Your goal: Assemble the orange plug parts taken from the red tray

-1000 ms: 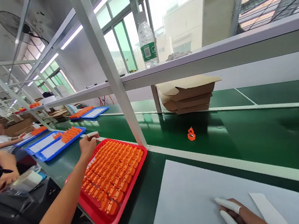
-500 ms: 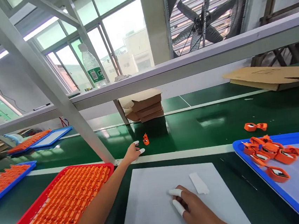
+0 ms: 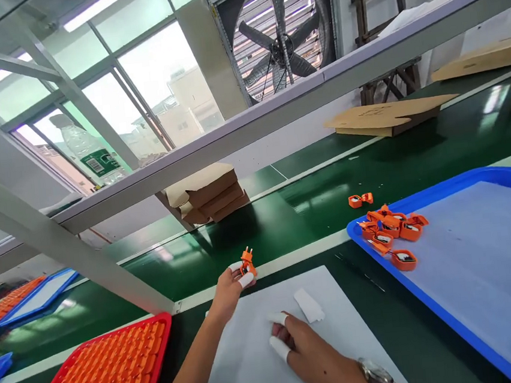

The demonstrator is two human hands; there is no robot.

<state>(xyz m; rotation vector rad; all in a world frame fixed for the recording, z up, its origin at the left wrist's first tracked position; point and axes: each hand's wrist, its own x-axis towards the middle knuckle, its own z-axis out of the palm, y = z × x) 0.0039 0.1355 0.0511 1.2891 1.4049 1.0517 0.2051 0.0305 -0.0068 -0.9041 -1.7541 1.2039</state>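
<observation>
My left hand [image 3: 231,287], with white finger cots, pinches a small orange plastic part [image 3: 246,262] just above the white strip at the near edge of the green conveyor belt [image 3: 310,201]. My right hand [image 3: 305,352], also in finger cots and wearing a wristwatch, rests with curled fingers on a white sheet [image 3: 257,348] in front of me. A small white paper slip [image 3: 308,305] lies on the sheet just beyond that hand.
A red tray [image 3: 159,345] full of orange parts sits at lower left. A blue tray [image 3: 445,194] at right holds several orange parts [image 3: 390,232], one more pair [image 3: 360,199] lying on the belt. Cardboard stacks [image 3: 208,193], a shelf rail and a water bottle [image 3: 89,156] stand beyond.
My left hand left the red tray, reached to the lone orange part on the belt and picked it up, drawing it toward the sheet. The view swung right, revealing the blue tray.
</observation>
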